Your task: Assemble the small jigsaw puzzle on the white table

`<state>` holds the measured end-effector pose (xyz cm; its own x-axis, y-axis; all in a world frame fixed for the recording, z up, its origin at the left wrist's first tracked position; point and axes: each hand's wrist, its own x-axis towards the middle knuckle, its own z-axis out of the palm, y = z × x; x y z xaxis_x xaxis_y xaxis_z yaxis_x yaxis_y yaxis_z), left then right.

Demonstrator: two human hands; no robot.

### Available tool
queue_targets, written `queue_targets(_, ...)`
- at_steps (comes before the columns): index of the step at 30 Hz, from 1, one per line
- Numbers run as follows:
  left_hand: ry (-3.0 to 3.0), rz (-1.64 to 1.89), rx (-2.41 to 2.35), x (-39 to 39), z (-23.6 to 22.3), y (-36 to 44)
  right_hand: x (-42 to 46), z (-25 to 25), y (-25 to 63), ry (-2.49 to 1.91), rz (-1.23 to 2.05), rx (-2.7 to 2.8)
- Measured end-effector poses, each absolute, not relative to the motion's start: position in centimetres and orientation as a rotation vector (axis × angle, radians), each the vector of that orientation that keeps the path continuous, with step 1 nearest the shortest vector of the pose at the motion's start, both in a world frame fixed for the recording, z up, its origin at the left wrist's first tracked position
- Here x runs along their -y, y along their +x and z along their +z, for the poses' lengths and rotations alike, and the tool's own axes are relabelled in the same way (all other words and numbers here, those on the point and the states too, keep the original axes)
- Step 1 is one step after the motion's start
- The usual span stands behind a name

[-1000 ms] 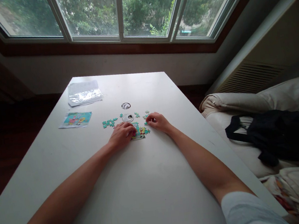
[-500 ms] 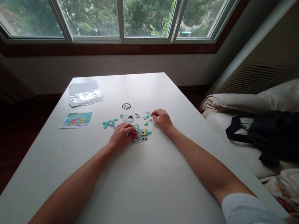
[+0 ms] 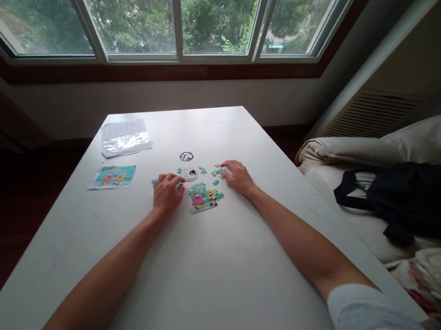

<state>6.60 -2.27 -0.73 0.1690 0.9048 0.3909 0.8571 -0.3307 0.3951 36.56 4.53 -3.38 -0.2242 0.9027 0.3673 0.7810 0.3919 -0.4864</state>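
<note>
A partly joined jigsaw puzzle [image 3: 204, 198] with pink and yellow cartoon figures lies on the white table between my hands. My left hand [image 3: 167, 195] is just left of it with fingers curled; a teal puzzle piece [image 3: 180, 185] shows between thumb and forefinger. Most of the loose pieces on that side are hidden beneath this hand. My right hand [image 3: 238, 177] rests over the loose teal pieces [image 3: 217, 172] on the right, its fingers bent and apart. No piece shows in its grip. More single pieces [image 3: 202, 170] lie beyond the puzzle.
Two round black-and-white designs [image 3: 186, 157] are on the table [image 3: 219, 283] behind the puzzle. At left lie a picture sheet [image 3: 113, 177] with the same characters and a clear plastic packet [image 3: 125, 138] on papers. A black bag or garment [image 3: 418, 199] covers part of the pale sofa [image 3: 318, 174].
My left hand has moved left and slightly away from me, off the joined puzzle, uncovering it and covering the left loose pieces. My right hand's fingers have spread a little over the right pieces.
</note>
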Motion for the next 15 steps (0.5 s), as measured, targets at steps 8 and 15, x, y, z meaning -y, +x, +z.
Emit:
queue_targets(8, 2.104, 0.897, -2.038, 0.7, -2.8, 5.0, -4.2, -3.4, 36.0, -1.382, 0.235, 2.373)
queue_targets(15, 2.052, 0.93, -1.858, -0.3, -3.0, 4.3, -3.9, -3.6, 35.8, -1.35, 0.27, 2.455)
